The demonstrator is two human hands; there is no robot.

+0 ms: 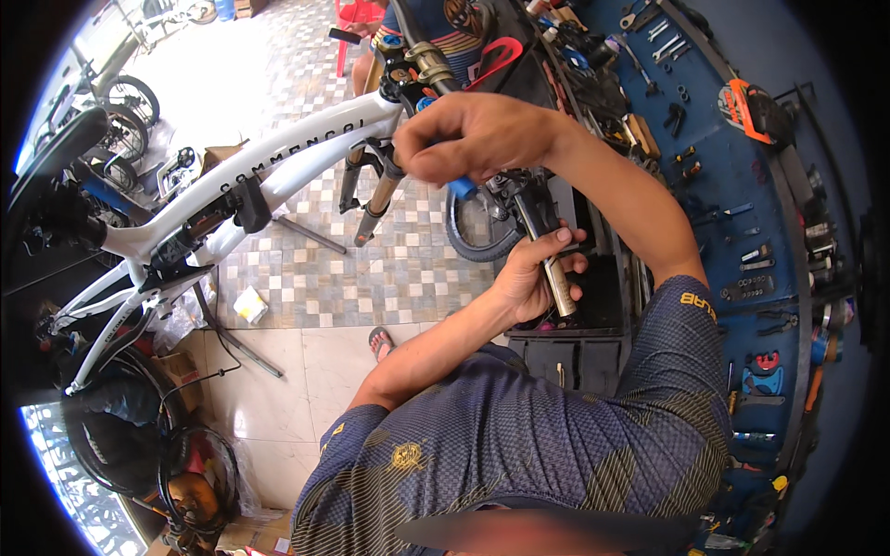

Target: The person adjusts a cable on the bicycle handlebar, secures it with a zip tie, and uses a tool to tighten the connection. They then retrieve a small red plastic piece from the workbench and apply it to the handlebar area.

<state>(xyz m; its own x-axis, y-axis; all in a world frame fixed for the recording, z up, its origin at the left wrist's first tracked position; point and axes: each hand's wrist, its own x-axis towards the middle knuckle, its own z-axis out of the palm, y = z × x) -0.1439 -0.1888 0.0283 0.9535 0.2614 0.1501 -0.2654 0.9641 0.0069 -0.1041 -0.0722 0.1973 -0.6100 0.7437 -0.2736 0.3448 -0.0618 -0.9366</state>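
Observation:
My left hand (530,276) is wrapped round a slim metal tube (559,287), black at its upper part and silver lower down. Above it, my right hand (468,139) is curled with its fingers bent; what it holds is hidden, and a blue cylindrical piece (463,189) shows just below it. Beside that hand a white bicycle frame (292,153) hangs at a slant, with a suspension fork (375,199) under its front end and dark clamp parts (400,69) at the top.
A blue tool board (705,185) runs down the right, beside a dark workbench (575,357). A seated person (426,37) is at the top near a red chair (343,23). Bicycles (125,116), loose tubes (311,232), cartons (185,380) and a wheel (482,236) stand or lie around.

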